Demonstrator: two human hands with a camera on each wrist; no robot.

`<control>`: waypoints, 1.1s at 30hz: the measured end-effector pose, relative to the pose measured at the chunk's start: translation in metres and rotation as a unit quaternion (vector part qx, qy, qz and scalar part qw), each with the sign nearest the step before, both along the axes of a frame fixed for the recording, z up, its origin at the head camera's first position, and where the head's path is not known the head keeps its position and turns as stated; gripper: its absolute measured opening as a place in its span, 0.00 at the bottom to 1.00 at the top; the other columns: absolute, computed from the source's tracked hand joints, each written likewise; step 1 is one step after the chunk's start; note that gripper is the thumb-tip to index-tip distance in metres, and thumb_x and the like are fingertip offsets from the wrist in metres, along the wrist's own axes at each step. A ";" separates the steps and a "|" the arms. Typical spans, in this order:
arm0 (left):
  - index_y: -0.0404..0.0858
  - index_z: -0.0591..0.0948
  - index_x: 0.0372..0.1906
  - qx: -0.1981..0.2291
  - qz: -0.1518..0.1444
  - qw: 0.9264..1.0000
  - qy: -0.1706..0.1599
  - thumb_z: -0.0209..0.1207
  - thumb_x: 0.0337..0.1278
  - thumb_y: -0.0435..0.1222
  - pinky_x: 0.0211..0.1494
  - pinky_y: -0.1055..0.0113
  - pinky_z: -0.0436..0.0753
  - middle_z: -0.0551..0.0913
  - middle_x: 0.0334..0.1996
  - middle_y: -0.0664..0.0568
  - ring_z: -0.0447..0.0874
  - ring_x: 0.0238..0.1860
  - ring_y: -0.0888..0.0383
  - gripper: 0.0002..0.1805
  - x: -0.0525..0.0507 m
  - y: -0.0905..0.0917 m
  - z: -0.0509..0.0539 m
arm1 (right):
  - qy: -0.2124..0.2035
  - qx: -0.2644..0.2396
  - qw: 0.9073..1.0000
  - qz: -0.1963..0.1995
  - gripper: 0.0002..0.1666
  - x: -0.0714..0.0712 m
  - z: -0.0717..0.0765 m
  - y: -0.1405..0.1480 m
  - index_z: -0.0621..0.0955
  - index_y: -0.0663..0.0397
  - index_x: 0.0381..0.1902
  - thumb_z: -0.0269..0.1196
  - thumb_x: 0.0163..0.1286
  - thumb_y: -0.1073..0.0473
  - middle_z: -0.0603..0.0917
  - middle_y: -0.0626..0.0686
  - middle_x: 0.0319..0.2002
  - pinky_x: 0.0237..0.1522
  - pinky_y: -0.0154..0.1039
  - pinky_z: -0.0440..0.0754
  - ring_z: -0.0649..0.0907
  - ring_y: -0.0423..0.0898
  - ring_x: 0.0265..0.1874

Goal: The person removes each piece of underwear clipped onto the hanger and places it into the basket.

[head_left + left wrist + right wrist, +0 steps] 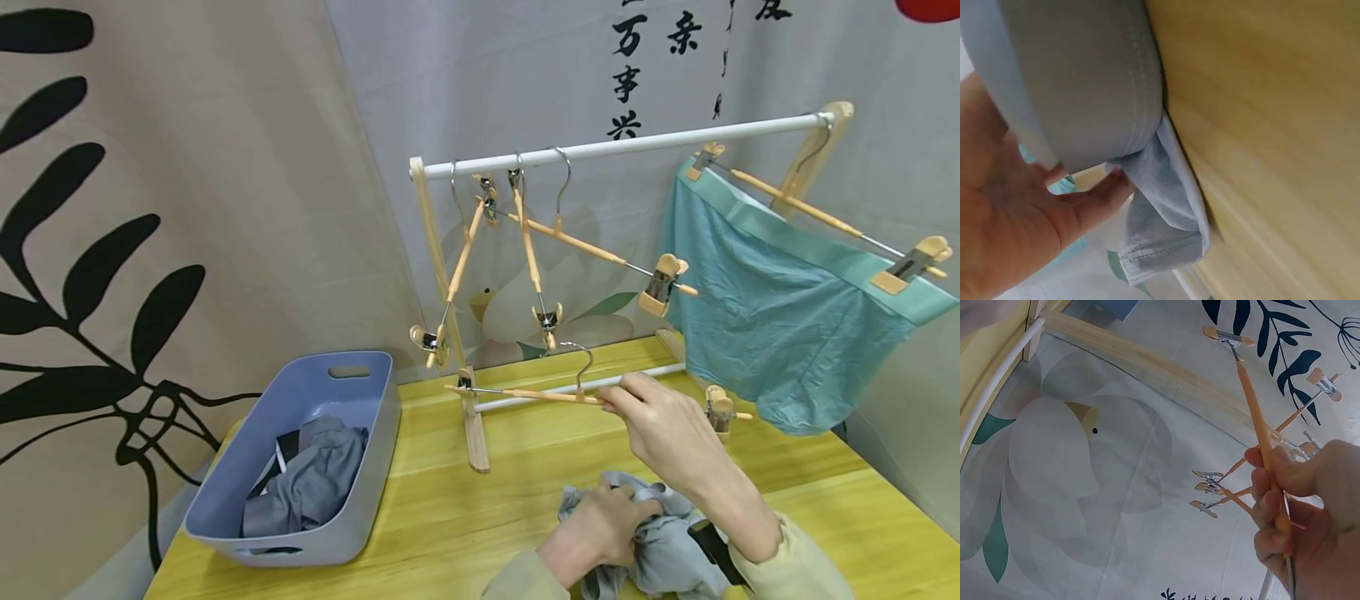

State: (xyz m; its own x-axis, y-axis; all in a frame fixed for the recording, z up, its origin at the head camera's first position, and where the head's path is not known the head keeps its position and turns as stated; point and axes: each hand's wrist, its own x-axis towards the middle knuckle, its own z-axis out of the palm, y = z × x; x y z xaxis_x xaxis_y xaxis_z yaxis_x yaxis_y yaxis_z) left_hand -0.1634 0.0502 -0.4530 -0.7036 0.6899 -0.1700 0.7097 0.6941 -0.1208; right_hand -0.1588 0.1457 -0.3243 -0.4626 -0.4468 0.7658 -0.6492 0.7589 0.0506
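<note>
My right hand grips the middle of a wooden clip hanger in front of the rack, below its top bar. In the right wrist view its fingers curl round the hanger's rod, and the visible end clip has no cloth in it. A crumpled grey pair of underpants lies on the table under my right forearm. My left hand holds this cloth, its fingertips partly hidden by folds. In the left wrist view, the thumb and a finger meet the fabric below the wide waistband.
A rack with a white top bar stands on the wooden table. Three bare clip hangers hang at its left; teal underpants hang clipped at its right. A blue-grey basket at the left holds dark grey cloth.
</note>
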 end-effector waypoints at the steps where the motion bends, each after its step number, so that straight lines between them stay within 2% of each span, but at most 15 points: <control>1: 0.71 0.67 0.61 0.004 -0.001 1.000 0.006 0.67 0.47 0.49 0.51 0.72 0.79 0.76 0.56 0.67 0.74 0.59 0.64 0.34 0.000 -0.001 0.000 | -0.001 0.000 1.000 0.000 0.33 0.000 0.000 0.000 0.83 0.53 0.32 0.35 0.75 0.45 0.73 0.45 0.22 0.15 0.24 0.58 0.64 0.34 0.16; 3: 0.70 0.69 0.60 0.009 -0.003 1.000 0.012 0.68 0.47 0.47 0.50 0.73 0.78 0.78 0.54 0.66 0.76 0.56 0.65 0.33 -0.001 -0.001 -0.001 | -0.001 0.000 1.000 0.000 0.32 -0.001 0.000 0.000 0.83 0.53 0.32 0.35 0.75 0.45 0.73 0.45 0.23 0.15 0.24 0.59 0.65 0.34 0.16; 7: 0.68 0.71 0.57 0.028 -0.004 1.000 0.005 0.67 0.50 0.43 0.43 0.73 0.80 0.80 0.50 0.64 0.79 0.51 0.64 0.29 -0.001 -0.003 -0.002 | 0.002 -0.002 1.000 0.003 0.32 -0.001 -0.001 0.000 0.83 0.53 0.32 0.36 0.75 0.45 0.73 0.45 0.23 0.15 0.25 0.60 0.66 0.35 0.16; 11: 0.65 0.72 0.57 0.047 -0.015 0.999 -0.002 0.65 0.54 0.44 0.44 0.73 0.79 0.81 0.47 0.62 0.79 0.50 0.65 0.26 -0.003 -0.007 -0.002 | 0.006 -0.003 1.000 0.005 0.32 -0.001 -0.001 0.001 0.83 0.54 0.32 0.36 0.75 0.45 0.74 0.45 0.23 0.15 0.25 0.61 0.67 0.35 0.16; 15: 0.65 0.71 0.59 0.066 -0.017 0.998 -0.005 0.64 0.55 0.46 0.47 0.74 0.78 0.80 0.48 0.61 0.78 0.50 0.66 0.26 -0.003 -0.012 -0.001 | 0.008 -0.003 1.000 0.005 0.32 -0.001 -0.002 0.001 0.83 0.54 0.32 0.36 0.75 0.45 0.74 0.45 0.23 0.15 0.25 0.61 0.67 0.35 0.16; 18: 0.63 0.72 0.58 0.087 -0.018 0.996 0.001 0.64 0.55 0.46 0.39 0.77 0.75 0.79 0.43 0.61 0.77 0.42 0.66 0.25 -0.002 -0.017 0.002 | 0.007 -0.004 1.000 0.004 0.33 -0.001 -0.002 0.001 0.83 0.54 0.32 0.36 0.75 0.45 0.74 0.45 0.23 0.15 0.24 0.60 0.67 0.35 0.15; 22: 0.58 0.74 0.52 0.128 -0.022 0.991 0.011 0.64 0.54 0.44 0.27 0.79 0.67 0.76 0.36 0.60 0.69 0.28 0.68 0.20 -0.002 -0.025 0.006 | 0.010 -0.002 1.000 0.001 0.33 -0.001 -0.002 0.001 0.83 0.53 0.31 0.35 0.76 0.45 0.74 0.46 0.23 0.14 0.24 0.59 0.67 0.35 0.15; 25: 0.54 0.75 0.50 0.168 -0.026 0.985 0.016 0.65 0.53 0.41 0.24 0.80 0.64 0.75 0.33 0.58 0.66 0.24 0.69 0.18 -0.003 -0.033 0.009 | 0.009 -0.001 1.000 -0.002 0.33 -0.001 -0.002 0.001 0.83 0.53 0.32 0.35 0.76 0.46 0.74 0.46 0.23 0.15 0.24 0.59 0.67 0.35 0.15; 27: 0.52 0.75 0.49 0.191 -0.029 0.981 0.022 0.65 0.52 0.40 0.24 0.81 0.65 0.76 0.34 0.57 0.68 0.24 0.69 0.18 -0.005 -0.039 0.011 | 0.006 0.000 1.000 -0.003 0.32 -0.001 -0.002 0.002 0.83 0.53 0.32 0.35 0.76 0.46 0.74 0.46 0.23 0.15 0.24 0.60 0.67 0.35 0.16; 30: 0.51 0.76 0.48 0.212 -0.015 0.977 0.019 0.66 0.51 0.40 0.28 0.80 0.68 0.78 0.37 0.56 0.73 0.28 0.68 0.17 -0.008 -0.048 0.016 | 0.001 0.000 1.000 -0.004 0.33 -0.001 -0.001 0.002 0.83 0.53 0.32 0.35 0.76 0.46 0.75 0.46 0.23 0.15 0.24 0.60 0.67 0.35 0.16; 33: 0.50 0.77 0.47 0.230 0.019 0.973 0.004 0.65 0.53 0.39 0.28 0.78 0.69 0.78 0.40 0.55 0.73 0.29 0.67 0.15 -0.010 -0.059 0.020 | 0.000 -0.001 1.000 -0.005 0.32 -0.001 -0.002 0.002 0.83 0.54 0.32 0.35 0.76 0.46 0.75 0.46 0.23 0.15 0.25 0.62 0.68 0.35 0.16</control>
State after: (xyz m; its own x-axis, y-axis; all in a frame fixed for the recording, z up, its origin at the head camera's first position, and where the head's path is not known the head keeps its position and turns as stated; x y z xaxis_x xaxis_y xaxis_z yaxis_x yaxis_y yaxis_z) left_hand -0.1732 -0.0088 -0.4325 -0.7303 0.6651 0.1558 0.6826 0.7020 0.2031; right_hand -0.1596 0.1477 -0.3258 -0.4673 -0.4407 0.7664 -0.6415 0.7655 0.0490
